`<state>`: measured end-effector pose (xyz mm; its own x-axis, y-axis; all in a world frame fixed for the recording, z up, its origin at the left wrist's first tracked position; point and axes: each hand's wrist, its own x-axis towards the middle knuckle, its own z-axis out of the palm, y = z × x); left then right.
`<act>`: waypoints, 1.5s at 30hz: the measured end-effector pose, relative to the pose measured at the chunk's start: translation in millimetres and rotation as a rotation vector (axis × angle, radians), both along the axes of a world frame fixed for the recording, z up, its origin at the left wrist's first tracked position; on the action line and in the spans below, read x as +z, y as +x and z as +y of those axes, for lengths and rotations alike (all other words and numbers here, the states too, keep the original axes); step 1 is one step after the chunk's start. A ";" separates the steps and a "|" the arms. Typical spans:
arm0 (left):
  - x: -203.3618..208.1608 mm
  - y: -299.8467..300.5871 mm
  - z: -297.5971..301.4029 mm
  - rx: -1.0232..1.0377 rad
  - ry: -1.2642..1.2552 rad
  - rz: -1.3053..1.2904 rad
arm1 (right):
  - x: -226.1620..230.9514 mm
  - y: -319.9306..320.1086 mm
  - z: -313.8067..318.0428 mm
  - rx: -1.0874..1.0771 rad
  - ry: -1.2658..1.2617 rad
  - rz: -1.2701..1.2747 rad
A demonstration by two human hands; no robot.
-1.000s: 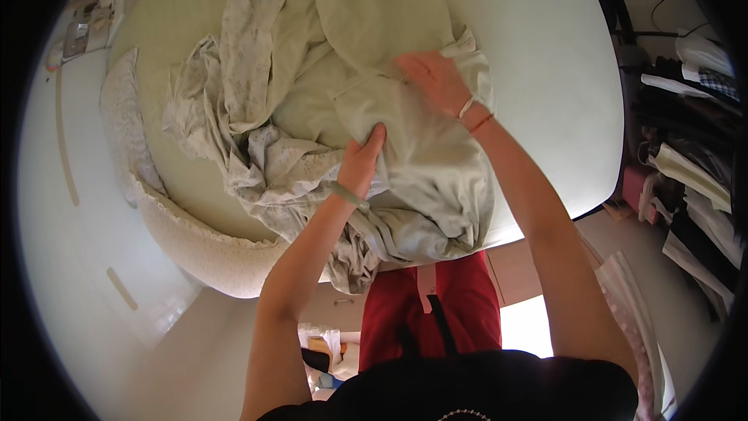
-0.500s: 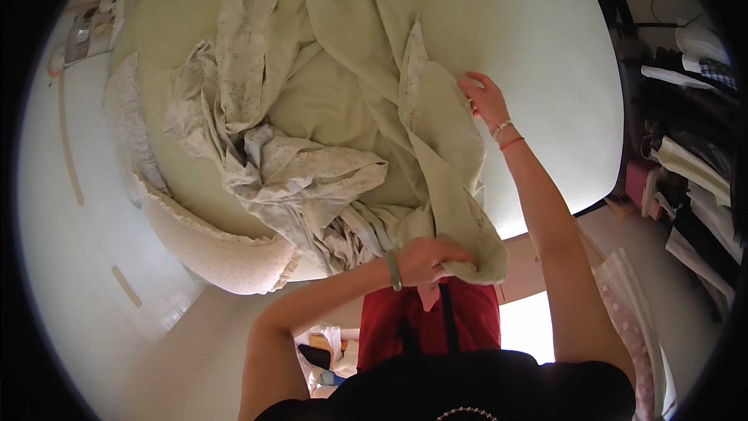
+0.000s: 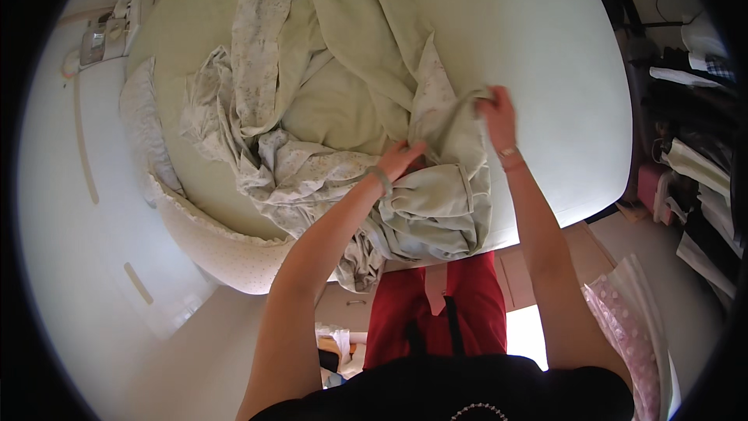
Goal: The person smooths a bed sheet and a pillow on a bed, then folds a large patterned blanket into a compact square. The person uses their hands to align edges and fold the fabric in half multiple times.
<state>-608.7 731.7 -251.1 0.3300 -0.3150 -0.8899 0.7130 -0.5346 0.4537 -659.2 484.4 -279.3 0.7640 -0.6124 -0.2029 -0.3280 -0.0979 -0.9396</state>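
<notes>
A thin duvet cover [image 3: 343,101], pale green on one side and floral on the other, lies crumpled across the bed [image 3: 561,93]. My right hand [image 3: 499,117] is closed on its right-hand edge and holds that bit slightly raised; the fingers are a little blurred. Lower and to the left, my left hand [image 3: 401,158] rests among the folds, its fingers bent round the fabric and partly hidden by it. Between and below my hands, a green part of the cover is bunched up near the bed's front edge.
A dotted pillow with a frilled edge [image 3: 226,245] lies at the bed's left edge, with another pale pillow [image 3: 148,125] beyond it. Clothes [image 3: 701,164] hang on the right. A pink dotted bag [image 3: 619,316] stands at the lower right.
My left hand has moved from the near edge up and forward into the folds, and the near green flap is now on the bed. My right hand has taken hold of the edge.
</notes>
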 end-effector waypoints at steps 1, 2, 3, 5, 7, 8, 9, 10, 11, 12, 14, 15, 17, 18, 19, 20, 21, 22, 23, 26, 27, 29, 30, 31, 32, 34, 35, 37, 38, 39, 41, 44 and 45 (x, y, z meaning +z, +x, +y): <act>-7.6 -1.4 -9.3 -0.054 -0.062 0.066 | -0.4 -19.9 -12.2 -0.192 0.276 -0.163; -15.3 -5.3 -15.8 -0.093 -0.117 0.135 | 21.9 -38.9 -21.9 -0.375 0.389 0.044; -12.1 -3.3 -38.0 -0.165 -0.173 0.095 | 21.2 -63.4 -37.5 -0.412 0.212 -0.037; 12.0 11.5 -89.9 -0.185 -0.298 0.008 | 34.8 -102.5 -55.0 -0.662 0.395 -0.076; 40.6 29.5 -154.0 0.143 -0.514 0.008 | 32.1 -137.5 -56.9 -0.524 0.544 0.020; 59.4 44.4 -184.9 0.217 -0.586 -0.060 | 18.8 -160.0 -51.3 -0.415 0.704 0.061; 85.1 54.5 -210.2 0.300 -0.724 -0.114 | 10.7 -184.0 -31.0 -0.299 0.671 0.221; 108.9 60.0 -233.6 0.288 -0.830 -0.058 | -10.6 -201.2 -16.9 -0.020 0.587 0.307; 129.1 57.6 -252.8 0.227 -0.898 -0.071 | -32.1 -218.6 -3.4 0.250 0.470 0.351; 141.9 55.6 -258.5 0.141 -0.932 -0.064 | -25.7 -208.6 9.9 0.419 0.616 0.372; 126.8 49.5 -244.8 -0.133 -0.780 -0.534 | 38.1 -161.0 40.5 0.461 1.183 0.484; 118.9 43.4 -234.9 -0.068 -0.803 -0.657 | 45.5 -155.2 37.1 0.507 1.302 0.438; 87.7 41.0 -186.9 0.044 -0.825 -0.710 | 55.5 -146.8 22.8 0.265 1.275 0.270; 68.6 44.8 -143.9 0.096 -0.823 -0.638 | 63.5 -139.1 14.2 0.143 1.247 0.166; 53.1 46.4 -97.7 0.198 -0.622 -0.461 | 72.5 -130.2 2.6 0.046 1.215 0.030; 44.3 39.6 -62.2 0.091 -0.293 -0.583 | 90.2 -123.6 -9.9 -0.043 1.169 -0.147; 33.2 33.9 -15.3 -0.053 -0.259 -0.717 | 106.2 -105.2 -16.0 -0.066 1.189 -0.306; 29.6 9.9 31.0 -0.140 -0.087 -0.793 | 120.8 -84.3 -18.2 -0.029 1.304 -0.463; 37.1 -5.6 57.2 -0.142 -0.016 -0.668 | 140.1 -56.6 -16.6 -0.002 1.448 -0.618; 43.5 -52.8 109.2 -0.061 -0.104 -0.602 | 152.1 15.0 9.5 -0.059 1.598 -0.686; 44.0 -59.5 115.1 -0.024 -0.189 -0.638 | 132.3 41.5 15.1 0.119 1.630 -0.665; 42.2 -72.3 125.3 -0.095 -0.211 -0.711 | 131.1 91.0 52.5 0.221 1.479 -0.576; 40.9 -74.9 128.5 -0.127 -0.216 -0.754 | 155.9 121.9 76.2 0.159 1.297 -0.526; 62.9 -66.7 117.6 -0.311 -0.088 -0.708 | 157.3 146.6 82.4 0.156 1.218 -0.548; 61.8 -70.7 117.5 -0.460 0.015 -0.802 | 156.0 170.1 88.2 0.157 1.146 -0.568; 50.3 -78.6 122.6 -0.758 0.232 -0.982 | 153.3 209.0 101.3 0.253 0.930 -0.532; 33.0 -83.5 132.4 -0.904 0.281 -0.975 | 153.2 219.4 106.2 0.300 0.820 -0.517; 17.1 -83.6 144.4 -0.925 0.294 -1.033 | 140.4 215.3 96.8 0.432 0.576 -0.291; 12.1 -81.8 150.7 -0.935 0.300 -1.065 | 130.6 209.6 85.9 0.493 0.448 -0.182; 17.0 -67.2 147.2 -0.909 0.304 -1.114 | 114.0 197.9 65.3 0.406 0.057 -0.195; 45.2 -36.2 143.4 -0.858 0.322 -1.186 | 70.0 164.5 19.4 0.249 -0.619 -0.121; 44.2 -6.4 155.8 -0.833 0.298 -1.115 | 30.2 127.8 4.4 0.323 -0.996 0.329; 40.0 -1.1 157.7 -0.861 0.269 -1.099 | 24.4 122.0 8.2 0.390 -1.033 0.511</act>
<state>-609.8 889.4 -211.2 0.6766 -0.6341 -0.3743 -0.5175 -0.7711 0.3709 -537.3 492.6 -254.9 0.9078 -0.4102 -0.0871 -0.4187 -0.8984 -0.1323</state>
